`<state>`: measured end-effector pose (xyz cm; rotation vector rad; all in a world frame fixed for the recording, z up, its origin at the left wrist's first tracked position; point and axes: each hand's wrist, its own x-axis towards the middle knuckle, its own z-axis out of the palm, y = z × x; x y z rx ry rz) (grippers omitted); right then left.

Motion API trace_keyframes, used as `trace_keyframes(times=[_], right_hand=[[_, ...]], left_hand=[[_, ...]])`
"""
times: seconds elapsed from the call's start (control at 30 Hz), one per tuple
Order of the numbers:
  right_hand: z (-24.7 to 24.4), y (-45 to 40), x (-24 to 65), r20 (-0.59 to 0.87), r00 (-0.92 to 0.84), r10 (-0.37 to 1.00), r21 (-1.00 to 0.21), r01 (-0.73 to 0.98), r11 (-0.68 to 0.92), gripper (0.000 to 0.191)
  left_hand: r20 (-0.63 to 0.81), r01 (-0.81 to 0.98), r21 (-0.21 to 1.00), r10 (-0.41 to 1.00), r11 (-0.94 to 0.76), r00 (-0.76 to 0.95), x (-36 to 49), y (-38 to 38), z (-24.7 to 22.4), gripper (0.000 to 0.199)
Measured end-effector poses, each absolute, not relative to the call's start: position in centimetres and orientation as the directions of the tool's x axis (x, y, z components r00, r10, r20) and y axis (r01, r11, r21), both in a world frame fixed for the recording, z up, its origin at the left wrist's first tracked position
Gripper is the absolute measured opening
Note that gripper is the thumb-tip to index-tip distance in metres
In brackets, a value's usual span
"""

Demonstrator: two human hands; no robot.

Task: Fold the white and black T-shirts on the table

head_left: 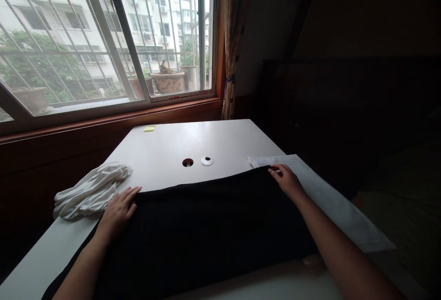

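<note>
A large piece of black cloth [206, 226] lies spread across the table in front of me, its far edge running nearly straight between my hands. My left hand [119, 208] rests flat on the cloth's far left corner, fingers stretched out. At the far right corner, my right hand [284, 179] pinches the cloth's edge between thumb and fingers. A crumpled white cloth [93, 189] sits just beyond my left hand. Under my right hand and forearm lies a thin whitish sheet or bag [330, 203], partly covered by the black cloth.
The white table [223, 137] has a round cable hole [188, 162] and, beside it, a loose round cap [207, 161]. A yellow sticky note [149, 128] is near the far left corner. Behind stand a barred window [144, 52] and a tied curtain [232, 52].
</note>
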<state>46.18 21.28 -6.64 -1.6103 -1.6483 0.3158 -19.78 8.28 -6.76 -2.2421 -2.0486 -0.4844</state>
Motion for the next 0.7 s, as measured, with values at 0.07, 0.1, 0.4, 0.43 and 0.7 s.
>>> trace_keyframes(times=[0.07,0.1,0.4,0.43,0.7], right_hand=[[-6.6,21.2,46.0,0.348,0.141,0.927,-0.668,0.731,0.140,0.039],[-6.5,21.2,46.0,0.341,0.144,0.929,-0.667,0.733,0.131,0.040],[-6.6,21.1,46.2,0.289,0.155,0.945,-0.659,0.748,0.079,0.042],[-6.6,21.1,46.3,0.290,0.155,0.944,-0.657,0.750,0.078,0.043],[-6.7,21.6,46.3,0.204,0.176,0.963,-0.668,0.744,0.005,0.053]], left_hand=[[0.222,0.989,0.133,0.975,-0.060,0.029,-20.0,8.4,-7.3,0.056],[0.200,0.992,0.122,0.980,-0.040,0.015,-20.1,8.5,-7.5,0.057],[0.097,1.000,0.017,0.995,0.019,-0.020,-19.6,8.4,-7.1,0.060],[0.096,1.000,0.008,0.995,0.018,-0.019,-19.6,8.4,-7.0,0.060],[0.121,0.999,-0.037,0.992,0.038,-0.033,-18.8,8.1,-6.4,0.061]])
